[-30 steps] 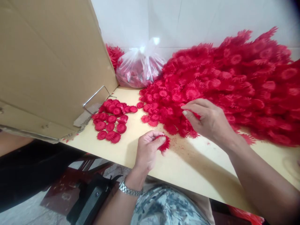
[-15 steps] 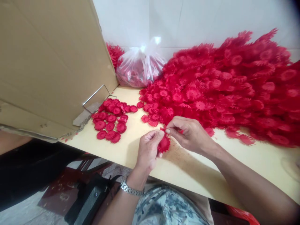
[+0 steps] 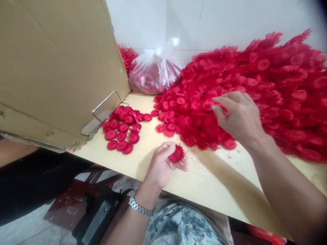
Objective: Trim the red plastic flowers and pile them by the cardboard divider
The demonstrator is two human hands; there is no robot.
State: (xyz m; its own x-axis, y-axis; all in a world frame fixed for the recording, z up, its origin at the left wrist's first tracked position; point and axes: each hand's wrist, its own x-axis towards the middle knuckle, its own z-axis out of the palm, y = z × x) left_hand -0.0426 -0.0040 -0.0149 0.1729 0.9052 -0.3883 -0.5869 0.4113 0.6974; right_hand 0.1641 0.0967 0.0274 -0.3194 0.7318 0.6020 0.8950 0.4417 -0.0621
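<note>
My left hand (image 3: 160, 163) is above the front part of the table, closed with thumb and fingers on a red flower piece (image 3: 177, 153) with a toothed rim. A silver watch is on that wrist. Higher and to the right, my right hand (image 3: 238, 117) hovers in front of a large heap of red flower pieces (image 3: 196, 115). Its thumb and forefinger come together in a pinch; whatever is between them cannot be made out against the red behind. To the left of my hands lies a small cluster of similar red pieces (image 3: 122, 136) on the tabletop.
A tall cardboard sheet (image 3: 58, 68) stands on the left, with a bent metal wire (image 3: 104, 102) at its foot. Against the wall sits a tied clear plastic bag (image 3: 155, 73) with reddish contents. A black bag (image 3: 98, 217) is below the table edge (image 3: 122, 170).
My right hand has left the flower piece and risen to the right, in front of the heap. The left hand still has the piece, which shows more of its face.
</note>
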